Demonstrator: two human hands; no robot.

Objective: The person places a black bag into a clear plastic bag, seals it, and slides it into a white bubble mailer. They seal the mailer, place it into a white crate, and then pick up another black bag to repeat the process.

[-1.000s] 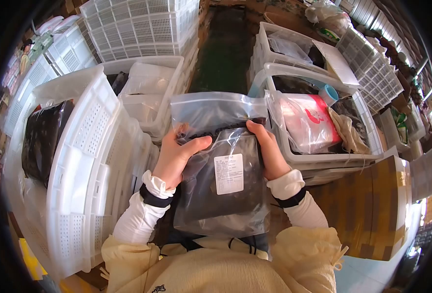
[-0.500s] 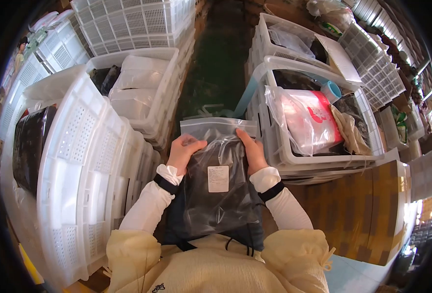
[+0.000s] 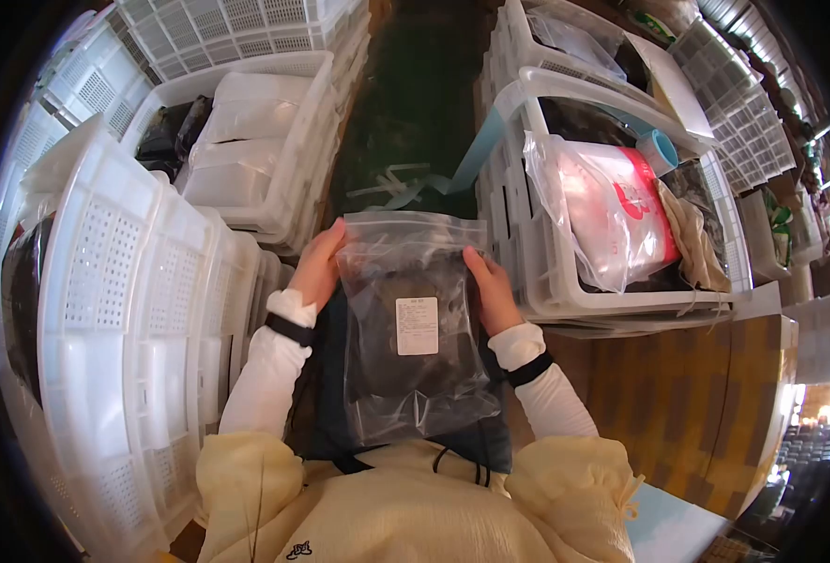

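A clear zip-lock bag (image 3: 419, 403) lies in front of my body, over my lap, its zip strip at the far end. Inside is something dark and flat, and a white printed label (image 3: 417, 326) shows on the front. My left hand (image 3: 317, 266) grips the upper left edge of the bag, fingers mostly behind it. On the opposite side my right hand (image 3: 494, 293) holds the right edge, thumb in front and the other fingers hidden behind the plastic.
White perforated crates (image 3: 105, 253) stand stacked on my left, and one crate (image 3: 326, 94) holds white packets (image 3: 232, 171). To the right, another crate (image 3: 551, 272) contains a red-and-white plastic bag (image 3: 612, 211) and a blue tape roll (image 3: 657, 150). A taped cardboard box (image 3: 668, 403) sits nearer.
My left hand has slid outward from the bag's upper front to its left edge. The bag is spread flatter, and its dark contents sit higher. The view has shifted slightly.
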